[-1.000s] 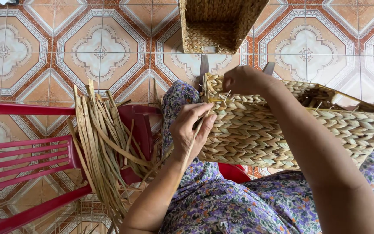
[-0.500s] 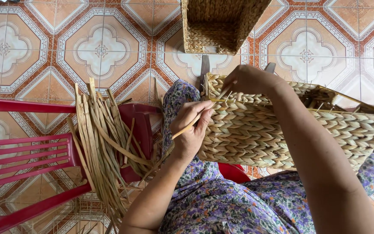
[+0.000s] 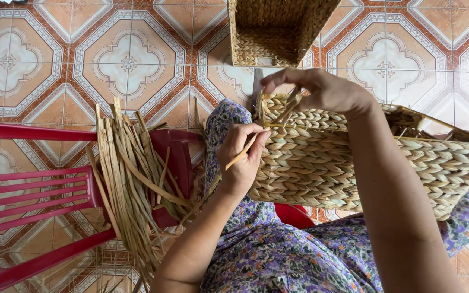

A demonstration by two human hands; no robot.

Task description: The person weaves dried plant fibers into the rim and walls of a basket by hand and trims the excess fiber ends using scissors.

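pinching strand at basket rim

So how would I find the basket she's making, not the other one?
Start at the flowery dress: the woven basket lies on that lap, long, pale and on its side. Both hands, left and right, are on its rim; the darker basket sits untouched on the tiled floor.
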